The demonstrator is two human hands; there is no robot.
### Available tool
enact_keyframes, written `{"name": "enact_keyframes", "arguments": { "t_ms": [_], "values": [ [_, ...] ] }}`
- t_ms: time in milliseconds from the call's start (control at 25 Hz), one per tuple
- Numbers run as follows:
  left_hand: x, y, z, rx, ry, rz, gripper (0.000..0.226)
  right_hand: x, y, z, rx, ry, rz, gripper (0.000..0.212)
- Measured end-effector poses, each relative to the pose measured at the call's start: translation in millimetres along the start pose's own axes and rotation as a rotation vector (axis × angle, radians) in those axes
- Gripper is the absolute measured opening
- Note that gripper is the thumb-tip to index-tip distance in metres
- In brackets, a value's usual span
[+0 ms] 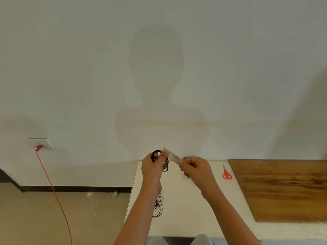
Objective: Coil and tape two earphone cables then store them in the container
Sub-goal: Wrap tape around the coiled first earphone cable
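Observation:
My left hand grips a coiled black earphone cable, raised above the far edge of the white table. A strip of clear tape runs from my left thumb to my right hand, which pinches its other end. A second black earphone cable lies loose on the table near my left forearm. A grey object, partly hidden behind my right hand, sits at the table's far edge; I cannot tell what it is.
Red-handled scissors lie on the table to the right of my hands. A wooden board covers the table's right side. A red cord hangs from a wall socket to the floor at left.

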State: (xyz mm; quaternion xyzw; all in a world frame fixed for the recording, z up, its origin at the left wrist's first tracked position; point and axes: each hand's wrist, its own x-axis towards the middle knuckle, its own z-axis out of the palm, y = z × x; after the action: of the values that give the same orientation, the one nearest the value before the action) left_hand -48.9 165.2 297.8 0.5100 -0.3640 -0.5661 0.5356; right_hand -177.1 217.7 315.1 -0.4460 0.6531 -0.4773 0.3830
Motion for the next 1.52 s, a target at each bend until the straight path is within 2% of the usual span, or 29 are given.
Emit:
{"name": "enact_keyframes", "arguments": {
  "t_ms": [200,320,440,520,720,920,1160,1240,1360,1520],
  "values": [
    [5,-1,-6,0.012,0.085,-0.054,0.026,-2,5,-14,0.085,-0.085,0.067,0.013],
    [12,-2,-13,0.114,0.013,-0.107,0.028,-2,6,-24,0.107,-0.168,0.05,0.014],
    [9,-6,-16,0.485,0.016,0.063,0.033,-1,0,-26,0.103,-0.186,0.063,0.014],
    [4,-4,-19,0.591,0.013,0.213,0.026,-1,-4,-26,0.115,-0.194,0.097,0.019],
    [-4,3,-23,0.547,-0.347,0.231,0.018,-2,-5,-28,0.168,-0.244,0.237,0.016],
    [-14,4,-16,0.624,-0.546,0.331,0.019,-7,-13,-31,0.136,-0.301,0.261,0.014],
    [-22,7,-15,0.647,-0.575,0.392,0.025,0,-21,-35,0.039,-0.36,0.266,0.022],
    [-22,9,-17,0.639,-0.588,0.38,0.025,2,-26,-39,-0.006,-0.416,0.289,0.02],
    [-20,12,-19,0.67,-0.57,0.379,0.014,6,-33,-45,-0.073,-0.496,0.314,0.015],
    [-25,14,-17,0.707,-0.56,0.428,0.015,10,-35,-48,-0.043,-0.494,0.331,0.014]
  ]
}}
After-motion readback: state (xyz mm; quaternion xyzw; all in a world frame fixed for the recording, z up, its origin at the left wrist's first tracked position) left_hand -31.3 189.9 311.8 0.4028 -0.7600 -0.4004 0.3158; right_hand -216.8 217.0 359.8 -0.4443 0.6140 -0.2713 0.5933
